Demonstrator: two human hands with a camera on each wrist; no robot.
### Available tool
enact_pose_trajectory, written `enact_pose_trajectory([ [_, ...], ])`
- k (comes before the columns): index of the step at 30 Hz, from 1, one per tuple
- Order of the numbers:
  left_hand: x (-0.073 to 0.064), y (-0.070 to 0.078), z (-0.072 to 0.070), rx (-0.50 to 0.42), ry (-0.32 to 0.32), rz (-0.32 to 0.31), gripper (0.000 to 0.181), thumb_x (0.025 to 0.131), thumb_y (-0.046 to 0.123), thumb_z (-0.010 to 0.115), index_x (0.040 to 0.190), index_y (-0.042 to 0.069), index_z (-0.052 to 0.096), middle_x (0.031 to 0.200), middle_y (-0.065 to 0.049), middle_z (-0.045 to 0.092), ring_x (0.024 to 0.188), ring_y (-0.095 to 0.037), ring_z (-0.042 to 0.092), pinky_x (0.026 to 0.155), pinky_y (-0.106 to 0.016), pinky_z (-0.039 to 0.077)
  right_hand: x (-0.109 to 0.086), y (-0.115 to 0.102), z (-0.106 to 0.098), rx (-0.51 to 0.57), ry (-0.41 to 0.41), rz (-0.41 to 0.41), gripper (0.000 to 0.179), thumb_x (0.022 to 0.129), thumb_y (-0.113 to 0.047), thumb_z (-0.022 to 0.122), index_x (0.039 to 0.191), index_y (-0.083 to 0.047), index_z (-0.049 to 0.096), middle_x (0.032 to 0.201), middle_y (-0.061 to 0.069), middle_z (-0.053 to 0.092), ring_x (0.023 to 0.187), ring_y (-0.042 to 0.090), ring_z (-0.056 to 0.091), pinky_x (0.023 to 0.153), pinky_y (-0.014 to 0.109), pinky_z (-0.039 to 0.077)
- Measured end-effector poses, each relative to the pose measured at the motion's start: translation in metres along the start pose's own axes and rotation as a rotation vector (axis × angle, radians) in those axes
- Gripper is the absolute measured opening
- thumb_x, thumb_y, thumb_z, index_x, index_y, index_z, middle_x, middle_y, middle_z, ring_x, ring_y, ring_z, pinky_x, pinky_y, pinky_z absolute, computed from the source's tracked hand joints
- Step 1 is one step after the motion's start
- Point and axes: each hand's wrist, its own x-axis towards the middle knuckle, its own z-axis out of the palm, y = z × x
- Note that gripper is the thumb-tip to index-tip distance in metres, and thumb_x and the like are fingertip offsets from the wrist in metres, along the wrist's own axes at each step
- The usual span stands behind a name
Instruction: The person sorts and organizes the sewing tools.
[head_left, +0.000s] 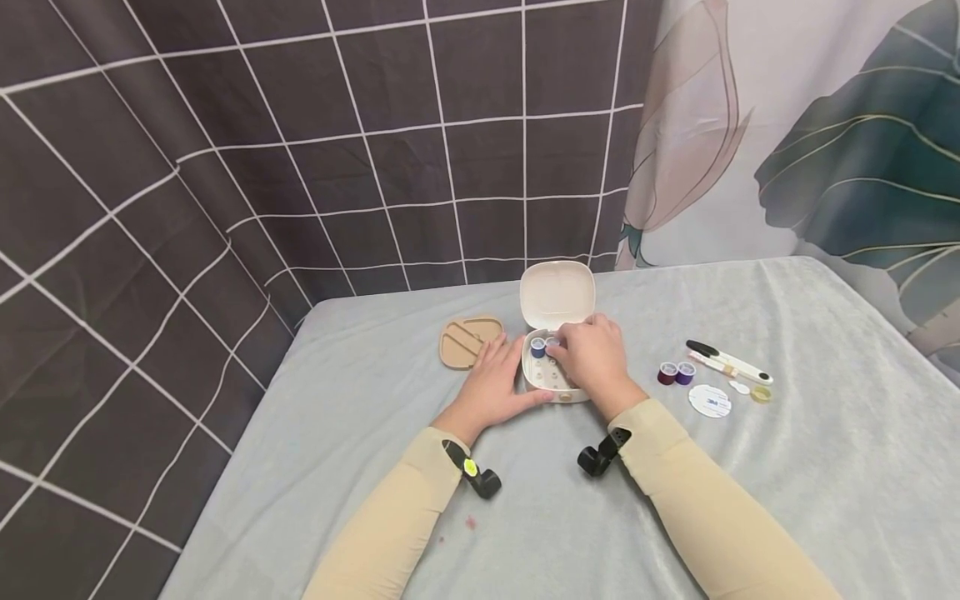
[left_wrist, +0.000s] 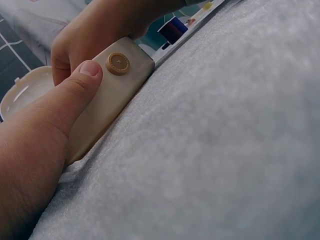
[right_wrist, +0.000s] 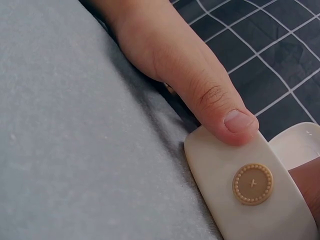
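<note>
A cream sewing box point(head_left: 545, 379) stands on the cloth, its lid point(head_left: 557, 292) raised behind it. My left hand point(head_left: 491, 387) steadies the box, its fingers stretched along the left wall and its thumb point(left_wrist: 75, 92) pressed on the front beside a tan button point(left_wrist: 118, 63). Over the box, my right hand point(head_left: 596, 354) reaches in from the right and pinches a thread spool point(head_left: 552, 342) at the back of the pegs; its fingers partly hide this spool. Just left of it, a blue thread spool point(head_left: 537, 348) sits in the box.
A tan divided tray point(head_left: 459, 340) lies left of the box, by my left fingers. On the right are a dark red spool point(head_left: 667, 373), a purple spool point(head_left: 686, 373), a white round sticker point(head_left: 709, 402), a black-and-white tool point(head_left: 731, 362) and a small yellow piece point(head_left: 761, 394).
</note>
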Motion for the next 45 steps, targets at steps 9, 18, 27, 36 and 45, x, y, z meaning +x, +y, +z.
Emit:
enact_pose_trajectory([
  [9, 0.000, 0.001, 0.000, -0.003, -0.016, -0.017, 0.104, 0.085, 0.075, 0.059, 0.160, 0.011, 0.027, 0.162, -0.009, 0.036, 0.155, -0.028, 0.015, 0.126, -0.042, 0.005, 0.000, 0.001, 0.001, 0.000, -0.001, 0.001, 0.025, 0.088, -0.036, 0.080, 0.088, -0.012, 0.074, 0.071, 0.002, 0.067, 0.088, 0.033, 0.055, 0.088, 0.051, 0.043],
  [18, 0.001, 0.001, 0.000, -0.006, -0.014, -0.015, 0.103, 0.086, 0.075, 0.058, 0.160, 0.011, 0.026, 0.163, -0.010, 0.034, 0.155, -0.029, 0.015, 0.126, -0.045, 0.006, 0.001, 0.004, 0.000, 0.020, 0.028, -0.034, 0.027, 0.083, -0.036, 0.083, 0.076, -0.015, 0.067, 0.059, -0.004, 0.053, 0.079, 0.032, 0.054, 0.082, 0.050, 0.044],
  [27, 0.001, 0.001, -0.001, -0.001, -0.016, -0.014, 0.103, 0.086, 0.075, 0.058, 0.160, 0.010, 0.027, 0.161, -0.011, 0.036, 0.155, -0.029, 0.016, 0.126, -0.045, 0.006, 0.003, 0.010, -0.016, 0.109, 0.019, -0.068, 0.025, 0.087, -0.034, 0.079, 0.089, -0.010, 0.076, 0.076, 0.002, 0.069, 0.078, 0.030, 0.063, 0.073, 0.046, 0.048],
  [36, 0.002, 0.001, -0.001, -0.004, -0.034, -0.032, 0.103, 0.086, 0.076, 0.058, 0.161, 0.014, 0.024, 0.163, -0.008, 0.034, 0.155, -0.028, 0.014, 0.126, -0.044, 0.005, 0.008, 0.038, -0.051, 0.278, -0.090, -0.078, 0.027, 0.095, -0.028, 0.069, 0.105, -0.004, 0.074, 0.102, 0.013, 0.074, 0.099, 0.034, 0.066, 0.088, 0.054, 0.050],
  [45, 0.002, 0.002, -0.001, -0.008, -0.031, -0.027, 0.104, 0.085, 0.075, 0.058, 0.160, 0.011, 0.026, 0.162, -0.010, 0.035, 0.155, -0.028, 0.015, 0.126, -0.045, 0.006, -0.004, 0.076, -0.068, 0.326, -0.097, -0.125, 0.025, 0.099, -0.027, 0.065, 0.108, -0.006, 0.074, 0.104, 0.013, 0.073, 0.099, 0.032, 0.064, 0.090, 0.053, 0.048],
])
